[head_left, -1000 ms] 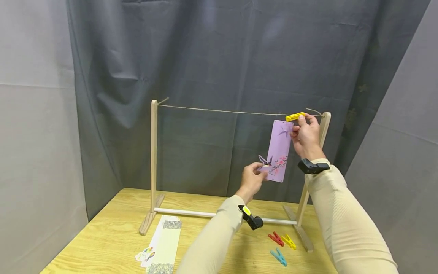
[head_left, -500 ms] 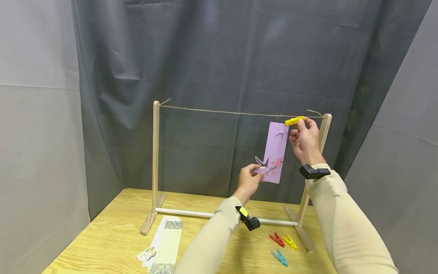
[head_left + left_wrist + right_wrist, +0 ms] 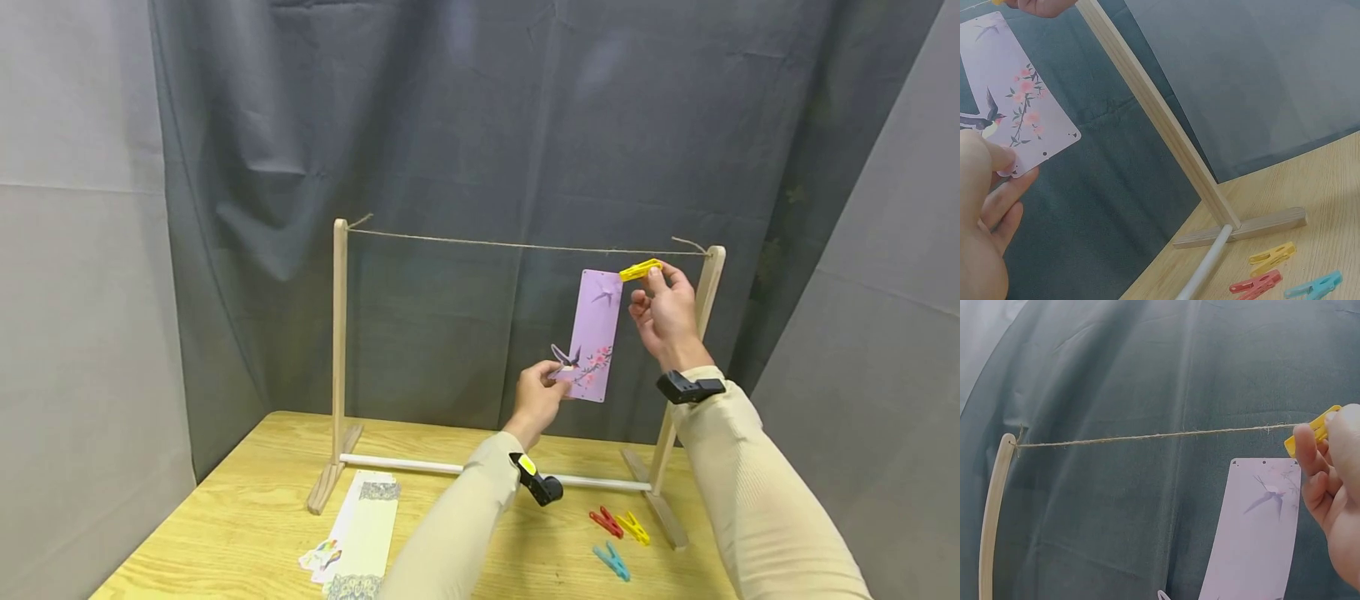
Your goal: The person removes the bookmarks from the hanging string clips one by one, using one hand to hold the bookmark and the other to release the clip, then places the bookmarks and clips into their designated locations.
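A lilac bookmark with swallows and pink blossoms hangs upright just below the twine. My left hand pinches its lower left edge between thumb and fingers. My right hand pinches a yellow clothespin, held slantwise at the bookmark's upper right corner. In the right wrist view the clothespin is at the right end of the visible twine, close above the bookmark's corner; whether it grips the card I cannot tell. The left wrist view shows the thumb over the bookmark's lower part.
A wooden frame with a left post, a right post and a white bottom bar stands on the table. Red, yellow and blue clothespins lie front right. Other bookmarks lie front left.
Both hands have shifted a little left with the bookmark. The yellow clothespin has come down slightly from twine height and stays at the card's upper right corner.
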A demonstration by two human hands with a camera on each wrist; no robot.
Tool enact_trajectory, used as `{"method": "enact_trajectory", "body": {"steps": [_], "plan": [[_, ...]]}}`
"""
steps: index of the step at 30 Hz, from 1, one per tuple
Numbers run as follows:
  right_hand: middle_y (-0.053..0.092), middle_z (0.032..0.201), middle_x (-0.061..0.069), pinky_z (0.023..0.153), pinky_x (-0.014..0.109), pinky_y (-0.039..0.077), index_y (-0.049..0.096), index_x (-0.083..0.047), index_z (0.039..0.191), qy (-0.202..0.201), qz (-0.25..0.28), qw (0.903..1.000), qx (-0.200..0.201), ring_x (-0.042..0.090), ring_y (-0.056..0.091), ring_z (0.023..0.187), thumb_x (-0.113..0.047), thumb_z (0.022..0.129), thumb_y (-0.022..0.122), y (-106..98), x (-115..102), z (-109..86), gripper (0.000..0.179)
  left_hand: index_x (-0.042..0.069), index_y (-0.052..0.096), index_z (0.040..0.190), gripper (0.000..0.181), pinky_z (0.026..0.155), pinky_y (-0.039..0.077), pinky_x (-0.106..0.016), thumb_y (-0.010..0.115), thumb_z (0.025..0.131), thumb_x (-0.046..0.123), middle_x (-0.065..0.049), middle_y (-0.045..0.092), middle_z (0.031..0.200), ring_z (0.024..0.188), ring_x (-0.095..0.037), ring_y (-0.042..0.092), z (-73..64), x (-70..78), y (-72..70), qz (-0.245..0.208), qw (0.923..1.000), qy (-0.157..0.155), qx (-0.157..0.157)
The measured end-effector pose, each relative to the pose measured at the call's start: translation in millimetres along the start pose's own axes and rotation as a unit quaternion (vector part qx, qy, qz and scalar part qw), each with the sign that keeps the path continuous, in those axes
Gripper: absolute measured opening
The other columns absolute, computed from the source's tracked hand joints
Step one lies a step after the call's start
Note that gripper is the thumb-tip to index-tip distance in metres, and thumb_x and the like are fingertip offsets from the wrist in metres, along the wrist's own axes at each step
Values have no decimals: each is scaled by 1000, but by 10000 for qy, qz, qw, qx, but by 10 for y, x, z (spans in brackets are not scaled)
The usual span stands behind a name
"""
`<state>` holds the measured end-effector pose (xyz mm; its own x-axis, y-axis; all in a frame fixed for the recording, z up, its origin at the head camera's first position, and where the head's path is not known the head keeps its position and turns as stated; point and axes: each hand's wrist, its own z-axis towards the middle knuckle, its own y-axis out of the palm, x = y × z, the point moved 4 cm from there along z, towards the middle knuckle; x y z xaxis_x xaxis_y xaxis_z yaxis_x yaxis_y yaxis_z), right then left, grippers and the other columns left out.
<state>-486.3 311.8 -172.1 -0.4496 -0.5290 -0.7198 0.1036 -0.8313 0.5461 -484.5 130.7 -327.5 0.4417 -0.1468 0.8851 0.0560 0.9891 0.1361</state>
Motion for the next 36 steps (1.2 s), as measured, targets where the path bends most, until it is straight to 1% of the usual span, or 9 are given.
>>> {"method": "enact_trajectory", "body": {"steps": [4, 8, 11, 15, 17, 22, 29, 31, 36], "plan": [[44, 119, 7, 51, 20, 44, 46, -14, 130, 71, -186, 9998, 26, 11, 54, 58, -18, 111, 46, -40, 16, -31, 20, -3, 73, 112, 22, 75, 60, -32, 70, 91, -11, -9, 75, 94, 78, -18, 73, -15, -10, -31, 97, 10000, -2, 0], [44, 120, 7, 50, 20, 44, 46, -14, 129, 103, -286, 9995, -64, 11, 54, 58, -19, 111, 47, -70, 44, -56, 19, -5, 72, 111, 23, 74, 60, -30, 68, 90, -13, -11, 75, 95, 80, -18, 72, -21, -5, -81, -2, 10000, 44, 18], [44, 121, 7, 52, 20, 44, 46, -14, 130, 121, -296, 9994, -121, 11, 55, 60, -20, 111, 48, -91, 78, -91, 21, -6, 71, 112, 23, 75, 61, -34, 67, 90, -14, -12, 75, 95, 80, -19, 72, -32, -17, -132, -69, 10000, 54, 30], [43, 122, 8, 53, 20, 46, 46, -14, 133, 176, -339, 9992, -135, 11, 56, 60, -22, 110, 50, -120, 150, -146, 25, -8, 70, 113, 24, 80, 60, -44, 67, 90, -14, -14, 74, 97, 80, -19, 71, -52, -54, -207, -85, 10000, 44, 26], [43, 122, 8, 54, 20, 47, 46, -14, 133, 205, -316, 9992, -142, 11, 56, 60, -22, 110, 50, -124, 177, -164, 25, -8, 70, 113, 24, 81, 60, -46, 67, 90, -15, -14, 74, 97, 81, -18, 71, -60, -63, -239, -92, 9999, 58, 28], [43, 122, 7, 56, 20, 48, 46, -15, 132, 252, -404, 9988, -91, 11, 56, 62, -22, 111, 48, -132, 201, -201, 23, -9, 70, 115, 26, 78, 61, -40, 67, 89, -15, -14, 74, 97, 83, -20, 71, -91, -71, -307, -47, 10000, 17, 52], [44, 124, 6, 59, 21, 49, 44, -15, 135, 281, -621, 9977, -11, 11, 56, 65, -25, 111, 48, -207, 228, -291, 26, -9, 69, 115, 26, 83, 59, -49, 66, 90, -15, -15, 74, 98, 83, -21, 71, -145, -119, -370, 33, 10000, -40, 28], [44, 124, 6, 60, 21, 50, 44, -14, 136, 296, -634, 9975, -9, 11, 56, 67, -25, 110, 49, -247, 230, -318, 29, -8, 69, 115, 25, 83, 59, -49, 67, 91, -13, -14, 74, 99, 83, -19, 71, -160, -133, -375, 78, 10000, -50, 15], [44, 124, 7, 61, 21, 51, 44, -13, 137, 290, -606, 9977, -80, 11, 57, 68, -25, 110, 50, -324, 222, -374, 30, -8, 69, 115, 25, 82, 60, -48, 68, 90, -12, -14, 74, 99, 83, -18, 70, -193, -154, -386, 97, 9999, 65, -37]]}}
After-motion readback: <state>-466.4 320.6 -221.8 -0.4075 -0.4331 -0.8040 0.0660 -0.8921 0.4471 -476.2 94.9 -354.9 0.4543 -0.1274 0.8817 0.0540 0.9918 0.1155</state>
